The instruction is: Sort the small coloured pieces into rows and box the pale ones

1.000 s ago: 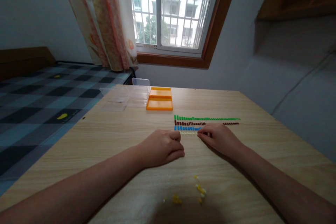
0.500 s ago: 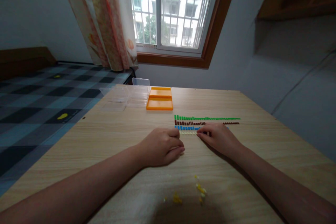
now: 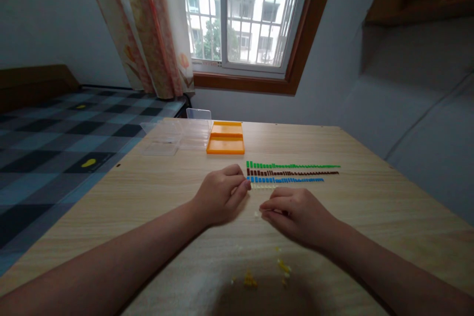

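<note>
My left hand (image 3: 222,196) rests on the table with its fingers curled closed, the tips at the left end of the rows of small pieces. What it holds, if anything, is hidden. Thumb and fingers of my right hand (image 3: 296,215) are pinched together just below the rows. A tiny pale piece (image 3: 256,215) lies by its fingertips; whether they touch it I cannot tell. Above the hands run a green row (image 3: 281,166), a dark brown row (image 3: 281,174) and a blue row (image 3: 285,180) of tiny pieces. A shorter pale yellow row (image 3: 264,187) lies below the blue one.
Loose yellow pieces (image 3: 250,280) and more yellow and white bits (image 3: 284,266) lie near the table's front. At the back stand an open orange case (image 3: 225,152) and clear plastic boxes (image 3: 163,148). A checkered bed (image 3: 74,158) is on the left.
My right hand has moved left and toward me, off the rows, uncovering the brown and blue ones. My left hand has shifted slightly left and away from me. A pale piece now shows between them.
</note>
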